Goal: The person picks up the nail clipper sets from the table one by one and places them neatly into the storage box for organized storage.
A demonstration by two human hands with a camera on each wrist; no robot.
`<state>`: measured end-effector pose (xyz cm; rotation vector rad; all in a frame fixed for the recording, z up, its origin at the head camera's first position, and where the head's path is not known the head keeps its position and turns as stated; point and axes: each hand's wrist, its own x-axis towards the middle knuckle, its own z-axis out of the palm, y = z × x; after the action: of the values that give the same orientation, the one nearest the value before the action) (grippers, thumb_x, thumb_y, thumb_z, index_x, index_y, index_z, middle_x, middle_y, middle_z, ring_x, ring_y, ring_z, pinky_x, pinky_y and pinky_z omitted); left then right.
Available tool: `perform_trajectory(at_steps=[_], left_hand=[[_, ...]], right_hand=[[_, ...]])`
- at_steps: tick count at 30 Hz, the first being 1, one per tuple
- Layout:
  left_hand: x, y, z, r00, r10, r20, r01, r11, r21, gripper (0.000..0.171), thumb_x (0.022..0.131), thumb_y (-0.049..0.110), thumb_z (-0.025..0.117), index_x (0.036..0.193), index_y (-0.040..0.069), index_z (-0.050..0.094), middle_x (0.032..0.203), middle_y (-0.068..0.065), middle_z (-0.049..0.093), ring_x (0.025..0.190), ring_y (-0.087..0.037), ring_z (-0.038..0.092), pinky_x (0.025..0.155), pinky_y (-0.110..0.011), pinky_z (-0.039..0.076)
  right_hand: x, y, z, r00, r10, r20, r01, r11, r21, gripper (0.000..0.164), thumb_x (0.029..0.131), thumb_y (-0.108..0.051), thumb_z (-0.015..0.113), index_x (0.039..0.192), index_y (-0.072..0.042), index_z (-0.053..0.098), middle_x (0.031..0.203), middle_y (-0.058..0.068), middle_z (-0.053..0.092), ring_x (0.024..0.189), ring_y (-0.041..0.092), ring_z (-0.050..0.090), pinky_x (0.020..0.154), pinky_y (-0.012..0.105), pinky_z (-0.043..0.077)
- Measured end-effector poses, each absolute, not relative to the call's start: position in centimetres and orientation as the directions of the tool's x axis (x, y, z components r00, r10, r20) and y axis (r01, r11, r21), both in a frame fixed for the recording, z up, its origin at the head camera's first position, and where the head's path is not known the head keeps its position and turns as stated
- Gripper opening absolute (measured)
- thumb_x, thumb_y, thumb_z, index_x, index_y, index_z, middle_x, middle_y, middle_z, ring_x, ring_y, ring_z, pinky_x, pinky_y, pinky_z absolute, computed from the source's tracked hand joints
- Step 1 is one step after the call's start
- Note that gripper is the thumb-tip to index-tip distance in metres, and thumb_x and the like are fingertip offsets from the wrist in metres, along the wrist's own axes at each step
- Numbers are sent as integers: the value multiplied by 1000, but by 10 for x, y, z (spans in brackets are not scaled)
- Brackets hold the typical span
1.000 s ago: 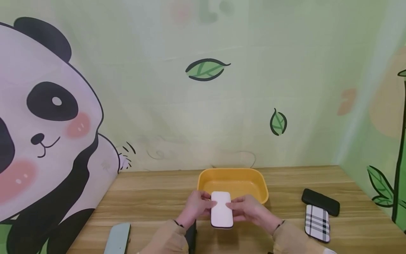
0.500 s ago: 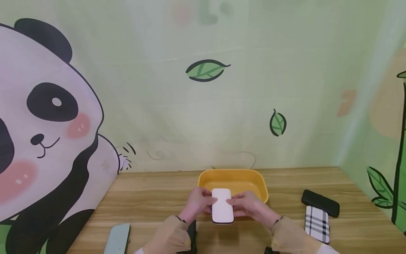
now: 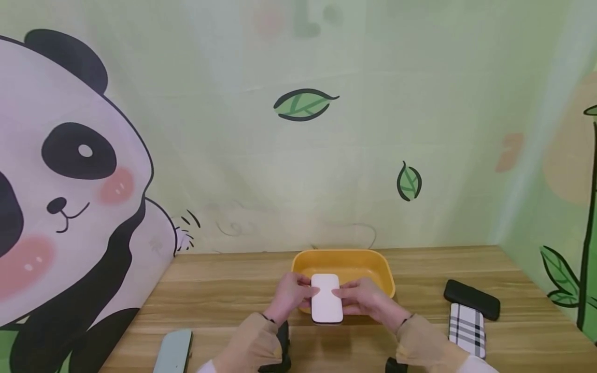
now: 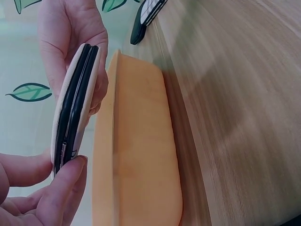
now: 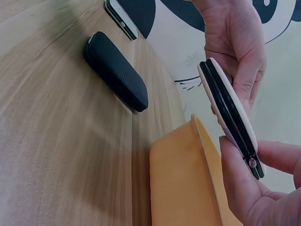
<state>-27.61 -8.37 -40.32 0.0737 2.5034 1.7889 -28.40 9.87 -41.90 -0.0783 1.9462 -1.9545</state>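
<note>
Left grip and right grip pinch a white zippered case (contents hidden) near the yellow tray.

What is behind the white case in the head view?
The yellow tray, its far wall and part of its floor showing. The white case, left hand and right hand cover much of the tray's near side; what lies hidden there I cannot tell.

The wooden surface carries a yellow tub, a green case, two black cases and a plaid case.
</note>
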Motion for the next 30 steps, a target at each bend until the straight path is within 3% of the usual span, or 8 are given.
perform_trajectory(at_steps=[30], left_hand=[[-289,-83,-401,-997,56,-46,-26,317,948,20,77,-1,69,92,-11,59,78,-12,57,63,-21,58,56,-34,52]], right_hand=[[-298,94,-420,-946,-237,-219,209,69,-976,36,82,-11,67,102,16,56,82,17,63,72,25,61,63,36,52]])
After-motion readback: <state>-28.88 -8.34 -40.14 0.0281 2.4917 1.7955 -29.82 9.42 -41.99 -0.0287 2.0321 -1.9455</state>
